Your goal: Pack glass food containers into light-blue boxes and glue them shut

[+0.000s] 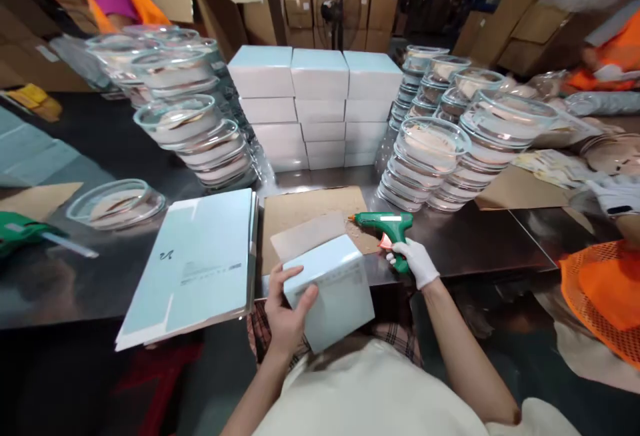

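Note:
My left hand, bare, grips a pale blue cardboard box by its left side, tilted at the table's near edge with one flap open. My right hand, in a white glove, holds a green glue gun by its handle. The gun's nozzle points left over a brown cardboard sheet, just above the box.
A stack of flat pale blue box blanks lies to the left. Finished blue boxes are stacked at the back. Piles of glass bowls and glass dishes flank them. People in orange vests work at the right and far left.

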### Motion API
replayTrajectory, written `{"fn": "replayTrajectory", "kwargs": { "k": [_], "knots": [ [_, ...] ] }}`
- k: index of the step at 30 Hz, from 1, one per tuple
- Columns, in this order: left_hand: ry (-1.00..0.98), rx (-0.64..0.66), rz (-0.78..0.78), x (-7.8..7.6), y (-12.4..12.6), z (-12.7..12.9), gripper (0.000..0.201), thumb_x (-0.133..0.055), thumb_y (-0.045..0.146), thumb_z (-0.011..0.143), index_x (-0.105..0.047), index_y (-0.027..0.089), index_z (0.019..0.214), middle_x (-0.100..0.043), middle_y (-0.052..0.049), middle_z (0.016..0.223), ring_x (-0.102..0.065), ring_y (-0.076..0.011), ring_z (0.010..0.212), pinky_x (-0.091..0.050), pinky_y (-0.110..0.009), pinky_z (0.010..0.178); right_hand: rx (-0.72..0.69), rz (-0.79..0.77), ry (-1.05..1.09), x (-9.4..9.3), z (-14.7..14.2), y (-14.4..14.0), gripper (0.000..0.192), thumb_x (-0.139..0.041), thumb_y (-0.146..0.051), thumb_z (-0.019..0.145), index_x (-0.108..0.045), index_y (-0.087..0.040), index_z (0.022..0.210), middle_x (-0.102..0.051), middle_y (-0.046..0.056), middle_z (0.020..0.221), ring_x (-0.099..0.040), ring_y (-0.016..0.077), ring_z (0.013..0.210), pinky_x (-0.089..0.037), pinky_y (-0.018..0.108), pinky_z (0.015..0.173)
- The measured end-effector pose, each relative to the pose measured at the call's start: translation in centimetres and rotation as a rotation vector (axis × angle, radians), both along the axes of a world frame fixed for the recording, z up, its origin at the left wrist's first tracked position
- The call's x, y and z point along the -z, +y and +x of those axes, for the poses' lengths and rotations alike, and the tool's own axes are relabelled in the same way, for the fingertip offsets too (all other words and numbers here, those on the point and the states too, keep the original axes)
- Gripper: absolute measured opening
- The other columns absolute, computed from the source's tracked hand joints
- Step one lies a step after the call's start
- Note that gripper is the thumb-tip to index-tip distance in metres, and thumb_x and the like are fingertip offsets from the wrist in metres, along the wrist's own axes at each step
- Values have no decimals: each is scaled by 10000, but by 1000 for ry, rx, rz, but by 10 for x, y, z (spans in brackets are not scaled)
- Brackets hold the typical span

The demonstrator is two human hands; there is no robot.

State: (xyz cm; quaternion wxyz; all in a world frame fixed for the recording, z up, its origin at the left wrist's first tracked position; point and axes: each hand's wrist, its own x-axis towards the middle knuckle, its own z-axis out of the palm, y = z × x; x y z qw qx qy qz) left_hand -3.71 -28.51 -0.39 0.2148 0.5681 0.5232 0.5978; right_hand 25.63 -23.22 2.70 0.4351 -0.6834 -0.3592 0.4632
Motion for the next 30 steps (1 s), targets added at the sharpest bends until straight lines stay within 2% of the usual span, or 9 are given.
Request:
{"fn": "replayTrajectory", "kwargs": {
  "k": [2, 4, 9, 11, 16, 19, 23, 26, 30],
  "knots": [
    [-78, 9, -132, -1, 1, 4, 385, -772, 530, 871, -722, 221, 1094, -680, -78, 1156, -678, -241, 1080, -557, -340, 890, 104, 125, 14, 1, -11, -10, 342, -776, -420, 653, -608, -204, 858, -697, 6, 669, -613, 154, 554, -507, 265, 529],
    [-108, 39, -198, -3, 4, 11, 394, -785, 533, 853, -734, 220, 1086, -675, -73, 1137, -678, -228, 1028, -550, -311, 829, 164, 253, 68, -3, -22, -19, 367, -827, -425, 630, -635, -203, 850, -690, -5, 672, -602, 141, 547, -493, 251, 516],
    [-91, 124, -230, -11, 11, 30, 334, -800, 488, 844, -755, 247, 1071, -672, -84, 1202, -662, -264, 1131, -543, -317, 832, 1, 274, 225, -22, -29, -44, 360, -789, -464, 703, -633, -183, 540, -610, 22, 544, -511, 121, 454, -401, 253, 424],
    [-67, 144, -213, -13, 11, 35, 310, -805, 463, 845, -756, 260, 1074, -681, -80, 1185, -648, -279, 1179, -543, -347, 898, -16, 288, 141, -25, -28, -59, 379, -770, -459, 767, -635, -194, 531, -595, 21, 518, -514, 132, 453, -406, 260, 422],
    [-27, 161, -147, -15, 10, 41, 279, -815, 422, 850, -754, 271, 1077, -702, -68, 1141, -629, -283, 1205, -515, -404, 1018, -252, 513, -326, -22, -38, -85, 147, -747, -380, 858, -730, -235, 843, -742, 52, 777, -669, 210, 653, -572, 337, 608],
    [-20, 178, -102, -16, 10, 42, 269, -812, 396, 859, -747, 270, 1088, -709, -63, 1127, -629, -276, 1191, -509, -412, 1032, -334, 627, -440, -22, -51, -82, 101, -742, -318, 860, -692, -234, 885, -733, 45, 802, -691, 203, 687, -584, 324, 651],
    [-4, 180, -47, -17, 9, 44, 242, -805, 394, 868, -743, 257, 1058, -725, -60, 1073, -621, -281, 1193, -499, -423, 1048, -380, 791, -660, -26, -64, -71, 58, -675, -261, 879, -645, -216, 900, -704, 26, 777, -650, 155, 596, -542, 264, 567],
    [-6, 161, -66, -16, 7, 43, 255, -802, 418, 870, -749, 255, 1059, -721, -71, 1108, -625, -285, 1199, -499, -426, 1046, -372, 793, -753, -22, -60, -68, 71, -661, -272, 881, -625, -212, 864, -687, 24, 746, -654, 159, 592, -546, 263, 567],
    [-19, 130, -125, -11, 3, 39, 281, -807, 440, 863, -752, 266, 1077, -706, -69, 1135, -622, -282, 1214, -500, -404, 1027, -279, 690, -722, -7, -33, -74, 134, -709, -336, 865, -670, -208, 868, -730, 54, 769, -707, 200, 642, -596, 311, 630]
  ]
}}
